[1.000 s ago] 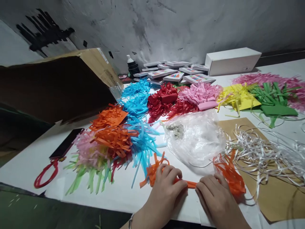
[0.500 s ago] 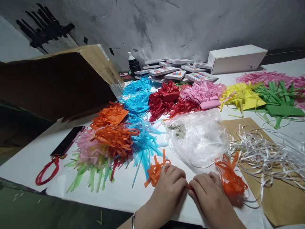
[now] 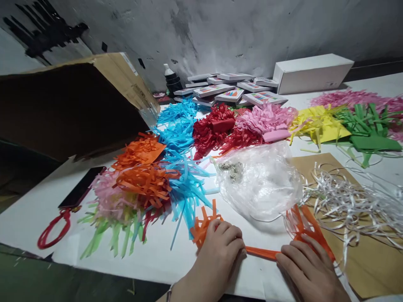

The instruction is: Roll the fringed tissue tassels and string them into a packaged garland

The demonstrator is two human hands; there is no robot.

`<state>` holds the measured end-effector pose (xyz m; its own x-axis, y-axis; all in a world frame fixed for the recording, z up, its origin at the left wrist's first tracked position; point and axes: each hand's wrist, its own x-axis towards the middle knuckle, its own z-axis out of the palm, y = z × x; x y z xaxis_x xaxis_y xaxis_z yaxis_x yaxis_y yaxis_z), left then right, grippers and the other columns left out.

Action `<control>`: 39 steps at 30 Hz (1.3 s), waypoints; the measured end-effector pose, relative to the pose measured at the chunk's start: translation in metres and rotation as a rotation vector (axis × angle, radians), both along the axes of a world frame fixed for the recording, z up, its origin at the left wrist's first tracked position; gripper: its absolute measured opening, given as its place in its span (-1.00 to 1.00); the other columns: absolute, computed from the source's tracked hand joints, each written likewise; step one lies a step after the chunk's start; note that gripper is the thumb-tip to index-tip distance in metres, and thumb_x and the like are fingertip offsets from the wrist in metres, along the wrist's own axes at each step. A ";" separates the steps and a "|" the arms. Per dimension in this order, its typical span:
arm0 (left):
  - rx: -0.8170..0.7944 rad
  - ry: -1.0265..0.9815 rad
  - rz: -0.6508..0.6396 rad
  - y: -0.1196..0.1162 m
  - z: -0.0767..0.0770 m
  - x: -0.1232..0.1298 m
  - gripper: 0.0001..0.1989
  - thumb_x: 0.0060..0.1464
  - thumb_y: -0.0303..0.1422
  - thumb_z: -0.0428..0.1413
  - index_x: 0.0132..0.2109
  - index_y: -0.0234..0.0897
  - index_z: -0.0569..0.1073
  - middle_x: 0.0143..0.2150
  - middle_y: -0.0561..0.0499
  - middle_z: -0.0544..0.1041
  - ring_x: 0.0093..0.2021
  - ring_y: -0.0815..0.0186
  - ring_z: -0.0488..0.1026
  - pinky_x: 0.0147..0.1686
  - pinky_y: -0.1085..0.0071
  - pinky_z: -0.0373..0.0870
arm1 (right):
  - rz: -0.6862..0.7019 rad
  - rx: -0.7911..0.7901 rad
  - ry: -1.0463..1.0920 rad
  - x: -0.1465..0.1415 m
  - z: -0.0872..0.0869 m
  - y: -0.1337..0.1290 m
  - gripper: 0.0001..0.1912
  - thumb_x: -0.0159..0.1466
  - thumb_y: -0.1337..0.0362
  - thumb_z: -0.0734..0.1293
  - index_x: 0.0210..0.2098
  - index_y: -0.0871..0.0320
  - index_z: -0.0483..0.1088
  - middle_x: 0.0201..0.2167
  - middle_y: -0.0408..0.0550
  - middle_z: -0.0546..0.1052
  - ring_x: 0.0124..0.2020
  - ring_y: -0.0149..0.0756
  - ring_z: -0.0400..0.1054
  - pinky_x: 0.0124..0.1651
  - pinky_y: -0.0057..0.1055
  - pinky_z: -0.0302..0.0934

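An orange paper tassel (image 3: pixel 262 253) lies at the table's front, its middle rolled into a thin twisted cord and its ends cut into loose strips. My left hand (image 3: pixel 222 251) is closed over the cord's left part, fringe sticking out beyond the knuckles. Farther right, my right hand (image 3: pixel 310 266) presses on the other part, fingers bent over it, with more orange strips spreading past them. Between the two hands the cord runs straight and bare. Just beyond it sits a clear plastic bag (image 3: pixel 261 180) with a greyish bundle of string inside.
Orange tassels (image 3: pixel 145 182), blue fringe (image 3: pixel 184 138), red, pink, yellow and green bundles cover the table's middle. White ribbon (image 3: pixel 349 209) tangles over brown paper (image 3: pixel 374 272). A cardboard box (image 3: pixel 132 79), phone (image 3: pixel 82 186), small flat boxes (image 3: pixel 231 95) and a white box (image 3: pixel 311 75) stand around.
My right hand has slid right, away from my left hand, baring a stretch of twisted orange cord between them. My left hand has stayed nearly in place. The view has shifted slightly.
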<state>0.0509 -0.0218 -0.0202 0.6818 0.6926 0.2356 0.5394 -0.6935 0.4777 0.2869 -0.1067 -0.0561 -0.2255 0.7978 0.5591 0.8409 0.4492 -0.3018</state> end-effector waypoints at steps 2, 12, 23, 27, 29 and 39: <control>-0.005 0.078 0.036 -0.002 0.004 0.006 -0.85 0.26 -0.50 0.04 -0.30 -0.24 0.41 -0.26 0.02 0.51 -0.24 0.21 0.39 -0.09 0.14 0.22 | -0.137 -0.028 0.083 -0.011 -0.002 0.000 -0.67 0.49 0.31 0.09 -0.24 0.07 0.46 -0.29 -0.09 0.59 -0.17 -0.18 0.38 0.18 -0.04 0.06; 0.284 0.312 -0.120 0.004 0.003 0.016 -0.87 0.17 -0.52 0.21 -0.32 -0.25 0.44 -0.30 0.06 0.50 -0.24 0.22 0.36 -0.01 0.06 0.16 | -0.185 0.034 -0.008 -0.028 -0.006 0.004 -0.65 0.48 0.35 0.04 -0.17 0.10 0.44 -0.25 -0.05 0.57 -0.12 -0.14 0.37 0.22 0.06 -0.04; 0.307 0.463 -0.289 -0.007 0.000 0.036 -0.84 0.23 -0.48 0.14 -0.35 -0.30 0.49 -0.35 -0.04 0.47 -0.32 0.20 0.36 -0.30 0.23 0.25 | -0.087 0.066 -0.050 -0.037 0.000 0.012 -0.59 0.49 0.39 0.01 -0.27 0.14 0.44 -0.37 -0.07 0.51 -0.24 -0.23 0.33 0.20 -0.05 -0.03; 0.016 0.432 -0.207 0.006 0.005 0.032 -0.88 0.12 -0.57 0.16 -0.38 -0.36 0.52 -0.35 -0.08 0.51 -0.33 0.22 0.42 -0.40 0.35 0.26 | -0.097 0.070 -0.017 -0.044 0.004 0.016 -0.62 0.49 0.37 0.07 -0.34 0.13 0.43 -0.44 -0.13 0.47 -0.30 -0.29 0.30 0.23 -0.08 -0.05; -0.097 0.363 -0.132 0.007 0.014 0.026 -0.89 0.10 -0.58 0.14 -0.35 -0.38 0.55 -0.31 -0.08 0.54 -0.34 0.29 0.45 -0.39 0.42 0.30 | -0.067 0.090 0.005 -0.045 0.008 0.017 -0.57 0.51 0.38 0.02 -0.31 0.14 0.45 -0.43 -0.12 0.49 -0.29 -0.30 0.32 0.25 -0.08 -0.07; -1.455 -0.692 0.192 -0.015 0.033 0.007 -0.58 -0.23 -0.13 0.48 -0.43 -0.40 0.55 -0.57 0.08 0.45 -0.60 0.52 0.23 -0.51 0.53 0.17 | 0.183 0.189 0.011 -0.026 0.057 0.016 -0.69 0.32 0.49 0.28 0.01 0.17 0.48 -0.27 -0.09 0.60 -0.19 -0.27 0.48 0.17 -0.20 0.11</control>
